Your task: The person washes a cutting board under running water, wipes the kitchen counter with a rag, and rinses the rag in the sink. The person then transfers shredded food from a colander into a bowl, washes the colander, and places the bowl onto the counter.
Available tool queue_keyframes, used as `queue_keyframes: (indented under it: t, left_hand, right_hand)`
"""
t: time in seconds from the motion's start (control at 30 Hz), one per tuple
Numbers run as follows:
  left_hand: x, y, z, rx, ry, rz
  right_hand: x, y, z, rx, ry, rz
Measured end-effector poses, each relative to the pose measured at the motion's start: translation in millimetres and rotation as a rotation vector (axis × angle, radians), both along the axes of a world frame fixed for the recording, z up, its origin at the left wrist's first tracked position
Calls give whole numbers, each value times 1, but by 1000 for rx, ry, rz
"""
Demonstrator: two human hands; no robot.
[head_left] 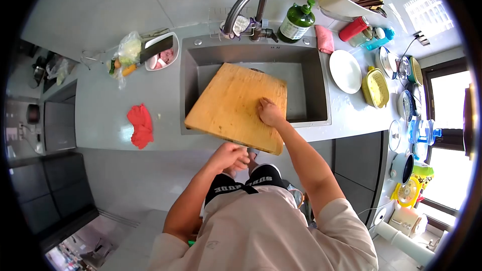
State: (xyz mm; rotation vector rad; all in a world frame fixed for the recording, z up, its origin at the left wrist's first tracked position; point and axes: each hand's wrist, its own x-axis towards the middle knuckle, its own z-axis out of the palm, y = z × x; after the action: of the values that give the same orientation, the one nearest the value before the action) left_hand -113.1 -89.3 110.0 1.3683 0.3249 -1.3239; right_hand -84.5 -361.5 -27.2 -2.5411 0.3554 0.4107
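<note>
right hand (271,113) apparently steadies a wooden board (233,103) across the sink's (312,83) front rim; neither grip discernible; turning would likely need the left hand (229,157).

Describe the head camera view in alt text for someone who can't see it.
A person's right hand touches a wooden board over a kitchen sink, with the left hand by its near edge; a faucet and green bottle stand behind.

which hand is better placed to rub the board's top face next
Probably the right hand: it touches the upper face of the wooden board, while the left hand is curled by its near edge.
</note>
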Motion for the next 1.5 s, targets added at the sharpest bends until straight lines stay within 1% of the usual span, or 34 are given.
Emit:
queue_keyframes:
  t: [0.03, 0.07, 0.13, 0.2, 0.23, 0.27, 0.3, 0.33, 0.37, 0.4, 0.43, 0.47, 0.5, 0.57, 0.67, 0.73, 0.77, 0.83, 0.9, 0.97, 1.0, 1.03, 1.07, 1.1, 1.13, 1.17, 1.2, 1.27, 1.33, 1.37, 1.4, 1.43, 1.47, 1.5]
  left_hand:
    - [13, 5, 0, 23, -211, -111]
    - [27, 9, -1, 43, -416, -215]
    - [69, 10, -12, 213, -1030, -256]
    - [110, 8, -48, 506, -1353, -211]
    - [127, 8, -65, 502, -1356, -210]
    - [140, 9, -83, 645, -1361, -302]
    - [147, 9, -98, 790, -1356, -396]
    - [150, 8, -110, 791, -1351, -393]
    - [152, 9, -122, 803, -1315, -443]
    - [148, 13, -130, 817, -1272, -498]
    - [141, 13, -130, 751, -1154, -441]
    - [137, 15, -129, 758, -1149, -441]
    - [133, 20, -142, 754, -1258, -519]
    - [112, 24, -148, 788, -1525, -523]
    - [104, 24, -143, 736, -1478, -427]
    - [111, 21, -140, 733, -1447, -418]
    - [114, 19, -139, 726, -1409, -411]
    - [123, 10, -137, 700, -1391, -372]
    - [130, 0, -128, 679, -1358, -338]
    - [142, -17, -98, 558, -985, -186]
    - [146, -21, -107, 560, -981, -185]
    - [148, -25, -119, 407, -904, 33]
    - [152, -27, -132, 253, -819, 247]
    - [159, -32, -131, 256, -819, 250]
    - [168, -37, -129, 48, -478, 537]
    - [179, -41, -126, -164, -124, 802]
    - [190, -44, -123, -162, -130, 809]
    - [208, -50, -120, -288, -95, 935]
    - [220, -56, -110, -271, -85, 970]
    - [223, -57, -105, -258, -71, 1003]
    - [226, -60, -99, -248, -70, 1005]
    - [227, -62, -95, -265, -70, 976]
    - [224, -64, -91, -282, -66, 944]
    - [221, -63, -94, -281, -57, 941]
  right_hand:
    - [-3, -3, -4, -52, -36, 68]
    - [-4, -4, -10, -50, -37, 67]
    - [-6, -4, -16, -59, -88, 75]
    - [-7, -7, -6, -56, -71, 103]
    - [-7, -10, 4, -55, -53, 133]
    - [-8, -9, 26, -59, -51, 132]
    - [-6, -3, 61, -235, 4, -53]
    - [-4, 0, 76, -410, 58, -235]
    - [-1, -6, 38, -420, 112, -402]
    - [4, -12, 38, -417, 118, -390]
    - [13, -18, 42, -203, 193, -405]
    - [21, -21, 47, 9, 265, -420]
    - [22, -20, 32, -37, 205, -359]
    - [35, -14, 28, -17, 197, -305]
    - [50, 2, 18, 29, 160, -263]
    - [58, 4, 5, -199, -89, -132]
    - [63, -1, -1, -202, -91, -136]
    - [91, -16, 0, -1, -590, -64]
    - [132, -35, 14, 519, -540, -243]
    - [170, -60, 43, 704, -425, -389]
    - [186, -73, 44, 900, -558, -517]
    - [195, -82, 50, 1094, -691, -646]
    - [199, -90, 56, 1161, -675, -745]
    - [199, -84, 59, 1137, -686, -788]
    - [198, -73, 59, 1114, -699, -831]
    - [196, -62, 58, 1363, -617, -831]
    - [195, -49, 56, 1609, -521, -820]
    - [195, -2, 76, 1864, -253, -828]
    - [212, 38, 77, 2018, -77, -780]
    - [219, 53, 85, 2024, -68, -785]
    - [226, 66, 101, 2118, -23, -809]
    - [230, 70, 100, 2210, 21, -834]
    - [228, 69, 97, 2208, 24, -846]
    - [226, 62, 81, 2324, 81, -481]
